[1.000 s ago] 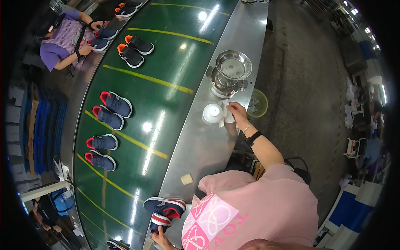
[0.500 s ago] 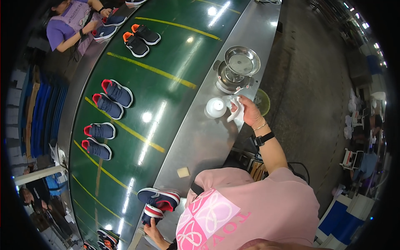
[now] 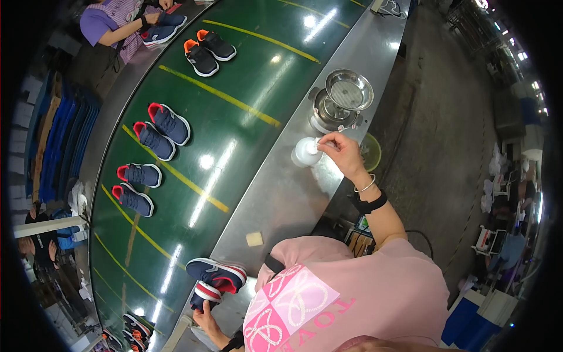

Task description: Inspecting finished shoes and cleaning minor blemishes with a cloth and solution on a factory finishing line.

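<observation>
My left hand (image 3: 208, 321) grips a navy shoe (image 3: 204, 295) with a red-and-white striped sole, low at the bench edge. Its mate, another navy shoe (image 3: 212, 273) with a red lining, rests against it, partly over the green belt. At the metal bench, my right hand (image 3: 342, 154) is closed in a pinch at the top of a white plastic bottle (image 3: 304, 154). A bit of white cloth (image 3: 318, 144) shows at those fingertips; most of it is hidden. A small cream-coloured block (image 3: 254, 239) lies on the bench between my hands.
Navy shoes (image 3: 141, 174) and black shoes with orange lining (image 3: 215, 44) stand in pairs on the green conveyor belt (image 3: 246, 82). Beyond the bottle is a steel pot with a mesh dish (image 3: 349, 90). A yellow-green basin (image 3: 370, 152) stands beside the bench. A co-worker (image 3: 120, 26) handles shoes across the belt.
My right hand has moved left onto the bottle's top, and the cloth that hung from it is now mostly hidden. My left hand still holds its shoe, shifted slightly left in view.
</observation>
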